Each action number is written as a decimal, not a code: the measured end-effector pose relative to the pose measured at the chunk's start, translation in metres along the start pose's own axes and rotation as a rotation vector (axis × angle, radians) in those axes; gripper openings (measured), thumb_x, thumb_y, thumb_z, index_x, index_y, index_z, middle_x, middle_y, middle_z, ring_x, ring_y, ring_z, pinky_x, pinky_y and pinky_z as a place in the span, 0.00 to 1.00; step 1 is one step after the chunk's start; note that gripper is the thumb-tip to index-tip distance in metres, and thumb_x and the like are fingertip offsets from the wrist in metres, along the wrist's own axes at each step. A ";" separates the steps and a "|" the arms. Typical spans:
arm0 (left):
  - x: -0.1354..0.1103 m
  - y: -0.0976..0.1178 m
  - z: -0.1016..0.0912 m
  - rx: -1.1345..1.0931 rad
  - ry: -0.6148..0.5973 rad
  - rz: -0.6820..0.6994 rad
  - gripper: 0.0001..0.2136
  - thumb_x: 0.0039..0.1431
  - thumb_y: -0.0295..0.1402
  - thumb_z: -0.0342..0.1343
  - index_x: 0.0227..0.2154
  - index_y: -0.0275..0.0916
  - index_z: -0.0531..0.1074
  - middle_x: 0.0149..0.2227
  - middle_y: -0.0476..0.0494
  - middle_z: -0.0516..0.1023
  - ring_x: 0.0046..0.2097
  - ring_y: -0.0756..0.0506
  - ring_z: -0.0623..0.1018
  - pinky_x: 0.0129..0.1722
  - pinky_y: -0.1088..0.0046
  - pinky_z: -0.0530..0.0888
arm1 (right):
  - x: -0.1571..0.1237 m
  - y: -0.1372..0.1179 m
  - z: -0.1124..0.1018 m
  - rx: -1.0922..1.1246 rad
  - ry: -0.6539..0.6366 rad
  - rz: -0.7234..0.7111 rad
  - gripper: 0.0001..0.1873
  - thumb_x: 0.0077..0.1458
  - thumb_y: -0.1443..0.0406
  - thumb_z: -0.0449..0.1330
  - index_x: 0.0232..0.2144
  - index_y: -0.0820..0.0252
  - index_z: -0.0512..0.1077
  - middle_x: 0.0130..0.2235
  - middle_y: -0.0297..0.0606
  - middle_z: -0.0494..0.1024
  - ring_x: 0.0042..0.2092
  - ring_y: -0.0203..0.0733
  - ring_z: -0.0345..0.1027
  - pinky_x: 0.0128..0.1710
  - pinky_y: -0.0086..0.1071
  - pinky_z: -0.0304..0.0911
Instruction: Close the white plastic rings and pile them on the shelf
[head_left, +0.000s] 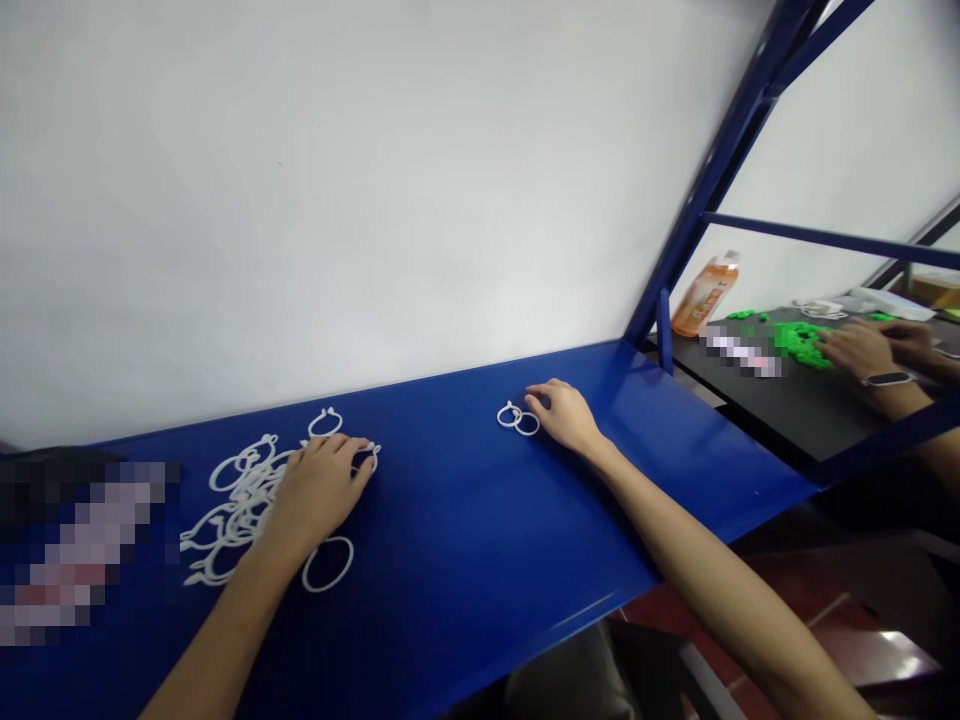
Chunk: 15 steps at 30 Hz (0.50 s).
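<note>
Blue shelf (465, 530): two linked rings (517, 418) at right hand (564, 415)

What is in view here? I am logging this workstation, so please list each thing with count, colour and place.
Ring pile: many, too tangled to count, white, on the left of the shelf, partly under the left hand.
Single ring: one, white, lying apart, near side of the pile.
Ring pair: two, white, overlapping, mid-shelf at the right fingertips.
Shelf: one, blue metal, against a white wall.
Frame posts: blue, slanting up at right.
Bottle: one, orange, far end of the black table.
Black table: one, at right.
Green parts: a heap, count unclear, on the black table.
Co-worker's hands: two, by the green parts, a wristband on one.
Left hand: resting on the ring pile.
Right hand: fingertips touching the ring pair.
</note>
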<state>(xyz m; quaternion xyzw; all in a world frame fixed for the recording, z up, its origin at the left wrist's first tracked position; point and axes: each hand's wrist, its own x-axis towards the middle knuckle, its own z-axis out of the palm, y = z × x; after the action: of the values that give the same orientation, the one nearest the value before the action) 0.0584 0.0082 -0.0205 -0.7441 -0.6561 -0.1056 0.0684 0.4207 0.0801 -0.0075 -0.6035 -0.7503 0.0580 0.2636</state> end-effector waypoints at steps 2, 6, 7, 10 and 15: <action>-0.002 0.008 0.000 0.012 0.027 0.055 0.17 0.65 0.39 0.46 0.46 0.38 0.77 0.47 0.38 0.80 0.52 0.33 0.73 0.52 0.52 0.68 | 0.000 0.000 0.001 0.007 0.045 -0.020 0.14 0.64 0.61 0.57 0.47 0.59 0.79 0.41 0.41 0.79 0.42 0.44 0.70 0.45 0.36 0.64; -0.005 0.021 -0.007 -0.035 0.133 0.138 0.14 0.66 0.36 0.47 0.44 0.39 0.76 0.43 0.39 0.79 0.49 0.35 0.74 0.50 0.55 0.68 | -0.004 -0.006 0.005 0.054 0.110 -0.141 0.12 0.64 0.62 0.58 0.45 0.60 0.79 0.40 0.42 0.78 0.43 0.47 0.68 0.47 0.39 0.64; -0.005 0.024 -0.010 -0.061 0.172 0.153 0.14 0.66 0.36 0.47 0.45 0.39 0.76 0.41 0.40 0.78 0.47 0.37 0.74 0.49 0.56 0.68 | -0.007 -0.010 0.006 0.074 0.108 -0.179 0.12 0.64 0.62 0.58 0.44 0.59 0.78 0.40 0.42 0.77 0.44 0.47 0.67 0.47 0.40 0.64; -0.006 0.034 -0.015 -0.159 0.290 0.198 0.15 0.67 0.35 0.46 0.48 0.38 0.74 0.36 0.42 0.77 0.43 0.40 0.75 0.48 0.60 0.69 | -0.019 -0.029 0.007 0.165 0.059 -0.296 0.12 0.66 0.61 0.57 0.44 0.58 0.78 0.39 0.41 0.78 0.43 0.46 0.68 0.46 0.40 0.65; -0.013 0.058 -0.012 -0.344 0.334 0.264 0.11 0.66 0.35 0.50 0.46 0.40 0.73 0.34 0.46 0.79 0.39 0.43 0.76 0.47 0.62 0.70 | -0.045 -0.066 0.002 0.430 -0.183 -0.445 0.22 0.65 0.56 0.59 0.57 0.57 0.67 0.43 0.39 0.79 0.44 0.43 0.71 0.48 0.40 0.67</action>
<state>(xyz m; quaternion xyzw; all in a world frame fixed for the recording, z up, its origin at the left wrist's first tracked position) 0.1138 -0.0148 -0.0095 -0.7962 -0.5054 -0.3269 0.0613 0.3678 0.0211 0.0025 -0.3475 -0.8549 0.2103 0.3228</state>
